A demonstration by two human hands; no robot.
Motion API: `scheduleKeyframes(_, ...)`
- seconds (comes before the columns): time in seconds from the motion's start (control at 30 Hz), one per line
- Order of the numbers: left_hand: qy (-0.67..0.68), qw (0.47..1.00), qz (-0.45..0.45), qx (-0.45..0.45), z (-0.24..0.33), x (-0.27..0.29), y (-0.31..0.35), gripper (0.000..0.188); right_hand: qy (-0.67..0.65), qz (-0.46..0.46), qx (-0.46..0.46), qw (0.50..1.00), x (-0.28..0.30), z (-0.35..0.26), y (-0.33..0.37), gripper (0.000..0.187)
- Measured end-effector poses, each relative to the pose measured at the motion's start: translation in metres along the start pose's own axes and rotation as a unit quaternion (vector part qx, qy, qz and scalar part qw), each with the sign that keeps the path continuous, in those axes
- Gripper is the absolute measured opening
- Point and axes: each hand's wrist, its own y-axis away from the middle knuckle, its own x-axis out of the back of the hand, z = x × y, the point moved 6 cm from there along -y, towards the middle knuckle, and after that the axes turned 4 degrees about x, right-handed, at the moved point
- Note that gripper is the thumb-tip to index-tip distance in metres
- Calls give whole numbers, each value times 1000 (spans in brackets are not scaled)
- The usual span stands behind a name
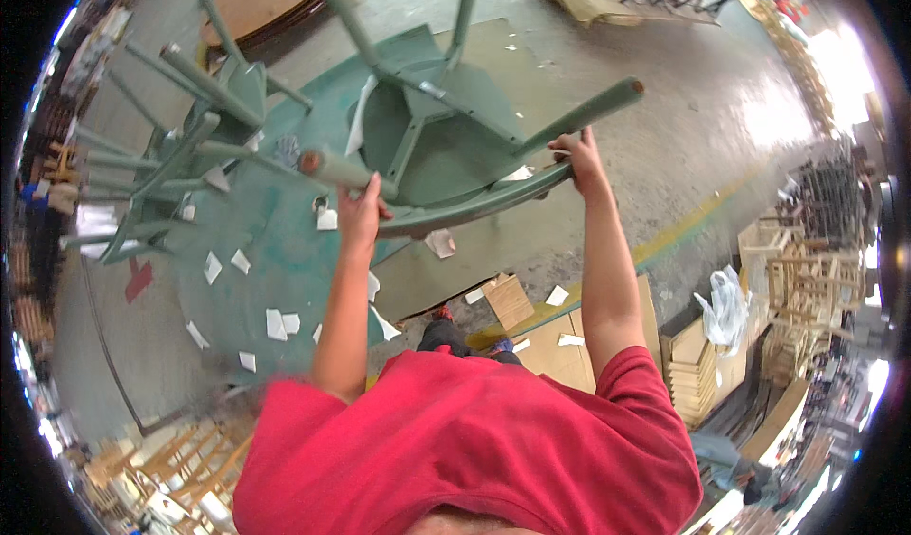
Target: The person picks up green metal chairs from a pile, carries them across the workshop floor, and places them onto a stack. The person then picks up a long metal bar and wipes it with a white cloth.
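A grey-green wooden chair (461, 160) is tipped over in front of me, its seat underside and braces showing and its legs pointing outward. My left hand (360, 214) is closed around the left end of its curved back rail, close to a leg or post end. At the right end, my right hand (582, 159) grips the same rail beside another post. Both arms stretch forward. Parts of the fingers are hidden behind the rail.
More green chairs (195, 146) stand tangled at the left. White paper scraps (275, 324) lie on the teal-stained floor sheet (237, 283). Flat cardboard (555, 350) is by my feet. At right are unpainted wooden frames (807, 279) and a clear plastic bag (725, 309). Brown boards (270, 3) lie far left.
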Motion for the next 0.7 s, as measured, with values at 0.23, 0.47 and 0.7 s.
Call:
scheduleKeyframes(0.23,-48,982,-132,130,-43,82,42,71,10,53,-31,998,0,31,133,63)
scheduleKeyframes(0.47,-163,968,-140,129,-1,86,91,62,-105,40,-24,993,-24,36,210,59)
scheduleKeyframes(0.7,-236,957,-138,101,12,102,101,50,-109,124,-78,983,-7,38,288,64)
